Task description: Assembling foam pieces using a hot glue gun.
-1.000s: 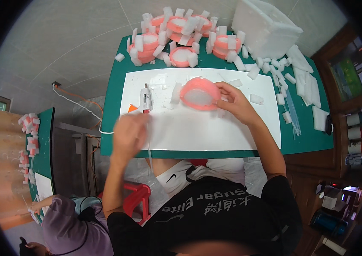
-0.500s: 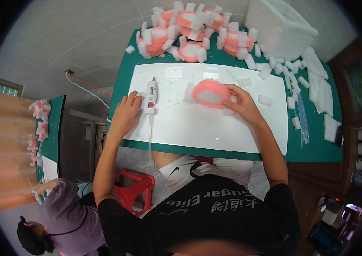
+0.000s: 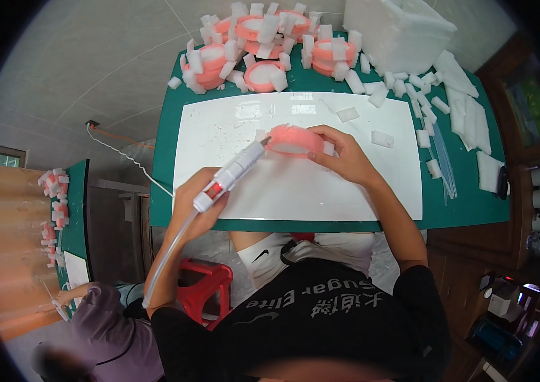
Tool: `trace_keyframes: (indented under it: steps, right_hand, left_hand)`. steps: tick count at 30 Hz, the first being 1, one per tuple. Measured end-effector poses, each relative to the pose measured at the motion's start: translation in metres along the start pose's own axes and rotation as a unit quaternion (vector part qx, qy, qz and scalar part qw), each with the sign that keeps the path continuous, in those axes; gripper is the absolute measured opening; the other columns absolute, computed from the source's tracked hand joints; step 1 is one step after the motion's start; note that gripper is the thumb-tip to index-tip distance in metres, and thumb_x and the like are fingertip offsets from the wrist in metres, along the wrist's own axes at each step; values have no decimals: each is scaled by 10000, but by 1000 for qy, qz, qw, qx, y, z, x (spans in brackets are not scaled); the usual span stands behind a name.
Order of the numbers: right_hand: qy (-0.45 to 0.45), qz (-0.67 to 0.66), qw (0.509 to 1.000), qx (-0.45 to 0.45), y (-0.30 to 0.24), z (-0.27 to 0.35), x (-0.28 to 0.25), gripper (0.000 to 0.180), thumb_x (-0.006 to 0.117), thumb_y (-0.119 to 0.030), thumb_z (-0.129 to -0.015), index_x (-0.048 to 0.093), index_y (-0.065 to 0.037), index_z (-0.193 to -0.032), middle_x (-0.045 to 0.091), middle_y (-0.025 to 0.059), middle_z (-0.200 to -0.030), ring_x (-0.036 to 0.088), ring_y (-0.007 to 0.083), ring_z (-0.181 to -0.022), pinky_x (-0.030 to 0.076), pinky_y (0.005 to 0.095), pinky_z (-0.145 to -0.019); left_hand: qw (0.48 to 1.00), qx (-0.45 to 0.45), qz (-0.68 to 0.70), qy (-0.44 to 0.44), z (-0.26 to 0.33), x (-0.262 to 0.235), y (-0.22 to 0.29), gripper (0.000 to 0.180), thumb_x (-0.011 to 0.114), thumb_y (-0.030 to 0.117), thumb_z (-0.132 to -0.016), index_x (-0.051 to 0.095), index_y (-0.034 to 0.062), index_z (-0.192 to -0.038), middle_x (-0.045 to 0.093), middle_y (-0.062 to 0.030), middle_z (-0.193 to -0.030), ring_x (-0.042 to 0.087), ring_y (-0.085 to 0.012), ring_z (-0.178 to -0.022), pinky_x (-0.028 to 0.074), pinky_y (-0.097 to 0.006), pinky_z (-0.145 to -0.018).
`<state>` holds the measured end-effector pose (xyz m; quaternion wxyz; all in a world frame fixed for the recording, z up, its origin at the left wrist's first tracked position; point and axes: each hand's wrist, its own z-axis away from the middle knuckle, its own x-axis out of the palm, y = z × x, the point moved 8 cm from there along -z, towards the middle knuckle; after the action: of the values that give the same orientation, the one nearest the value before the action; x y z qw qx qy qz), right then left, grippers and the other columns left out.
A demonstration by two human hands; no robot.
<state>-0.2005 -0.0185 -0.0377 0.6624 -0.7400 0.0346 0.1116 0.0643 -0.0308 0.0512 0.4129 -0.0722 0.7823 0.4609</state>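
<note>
A white glue gun [image 3: 230, 175] is gripped in my left hand [image 3: 198, 202], its tip against or very near the left rim of a pink foam ring [image 3: 293, 139]. From the gun's rear end a clear glue stick [image 3: 169, 251] trails back over my left forearm. My right hand [image 3: 344, 155] holds the ring by its right side, tilted above the white board [image 3: 283, 197]. White foam pieces show at the ring's left and right sides. The ring's underside is hidden.
Finished-looking pink rings with white foam blocks [image 3: 260, 76] crowd the table's far edge beside a large white foam box [image 3: 400, 38]. Loose foam blocks [image 3: 424, 108] and clear glue sticks [image 3: 443, 162] lie at right. A red stool [image 3: 205, 286] and another person [image 3: 114, 331] are at lower left.
My left hand has picked up the glue gun from the board and brought its tip to the ring. The ring has tilted and shifted slightly left in my right hand.
</note>
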Motion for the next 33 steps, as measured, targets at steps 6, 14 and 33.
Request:
trace_keyframes:
  steps: [6, 14, 33]
  right_hand:
    - [16, 27, 998, -55, -10, 0, 0, 382, 725, -152, -835, 626, 0, -1171, 666, 101, -1129, 603, 194, -1038, 446, 318, -971]
    - [19, 37, 998, -56, -17, 2, -2, 402, 738, -148, -825, 628, 6, -1179, 670, 115, -1137, 612, 212, -1054, 451, 331, -980]
    - [11, 54, 997, -53, -16, 2, 1, 416, 746, -153, -813, 630, 8, -1178, 669, 130, -1145, 617, 232, -1062, 448, 337, -989]
  left_hand:
    - [999, -4, 15, -42, -2, 20, -2, 170, 665, 4, -781, 599, -19, -936, 606, -167, -847, 629, -321, -746, 497, -353, -681]
    - [1000, 7, 19, -22, -5, 23, -4, 166, 664, 33, -790, 503, -6, -809, 475, -139, -720, 505, -271, -609, 423, -352, -583]
    - [1000, -4, 4, -30, 2, 17, -8, 172, 663, 22, -800, 497, -18, -820, 473, -146, -738, 506, -282, -636, 423, -356, -601]
